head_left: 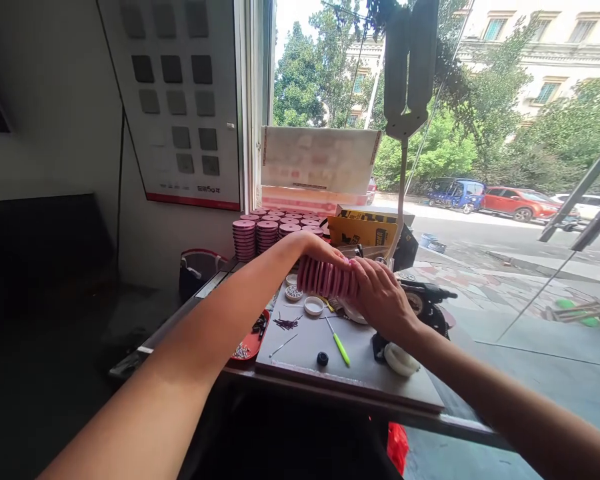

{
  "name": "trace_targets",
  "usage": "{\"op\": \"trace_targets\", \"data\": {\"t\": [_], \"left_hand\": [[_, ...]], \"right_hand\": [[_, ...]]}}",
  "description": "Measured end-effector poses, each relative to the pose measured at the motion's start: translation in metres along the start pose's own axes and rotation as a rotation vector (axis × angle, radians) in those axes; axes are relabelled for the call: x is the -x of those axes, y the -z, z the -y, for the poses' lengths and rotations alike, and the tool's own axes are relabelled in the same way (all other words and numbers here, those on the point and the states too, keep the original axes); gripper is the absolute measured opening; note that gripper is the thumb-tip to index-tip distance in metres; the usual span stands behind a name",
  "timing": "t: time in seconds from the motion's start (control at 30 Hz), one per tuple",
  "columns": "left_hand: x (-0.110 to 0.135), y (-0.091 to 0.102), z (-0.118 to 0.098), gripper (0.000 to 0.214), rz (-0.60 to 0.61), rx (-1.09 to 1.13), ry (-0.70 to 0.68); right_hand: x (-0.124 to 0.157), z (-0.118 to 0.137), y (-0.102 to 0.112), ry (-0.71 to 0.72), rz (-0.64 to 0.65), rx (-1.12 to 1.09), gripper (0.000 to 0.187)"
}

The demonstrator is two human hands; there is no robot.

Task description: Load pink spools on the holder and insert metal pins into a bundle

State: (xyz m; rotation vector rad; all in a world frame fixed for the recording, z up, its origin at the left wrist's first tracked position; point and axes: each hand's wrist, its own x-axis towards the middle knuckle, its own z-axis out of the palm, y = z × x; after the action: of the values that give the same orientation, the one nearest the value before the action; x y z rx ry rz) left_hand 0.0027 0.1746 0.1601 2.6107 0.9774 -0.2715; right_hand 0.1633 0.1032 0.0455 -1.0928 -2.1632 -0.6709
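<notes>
A row of pink ridged discs (325, 278), turned on its side, is held above the workboard between both hands. My left hand (321, 249) lies over the top and far end of the row, its fingers partly hidden. At the right end, my right hand (384, 293) presses its bent fingers round the last discs. More pink discs (267, 235) of the same look stand in upright stacks behind, at the back of the table. Under the hands, a green-handled hook tool (341, 348) and a small black round part (323, 359) lie on the board.
On the grey board (300, 357) are a white lid (313, 306), a dish of small beads (294, 293) and dark thin pieces (287, 323). A red tray (250, 343) of small parts sits left. A black machine (425, 297) and white roll (401, 360) stand right; a yellow box (363, 232) is behind.
</notes>
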Motion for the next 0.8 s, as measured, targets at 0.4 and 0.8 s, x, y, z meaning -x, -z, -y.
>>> {"op": "trace_targets", "data": {"t": [0.4,0.8], "left_hand": [[0.017,-0.013,-0.007,0.069,-0.13,-0.122,0.125],[0.033,-0.07,-0.031,0.071,-0.571,-0.281,0.346]], "right_hand": [[-0.012,-0.009,0.02,-0.055,0.11,-0.13,0.036],[-0.053,-0.044,0.032,-0.157,0.493,-0.418,0.033]]}}
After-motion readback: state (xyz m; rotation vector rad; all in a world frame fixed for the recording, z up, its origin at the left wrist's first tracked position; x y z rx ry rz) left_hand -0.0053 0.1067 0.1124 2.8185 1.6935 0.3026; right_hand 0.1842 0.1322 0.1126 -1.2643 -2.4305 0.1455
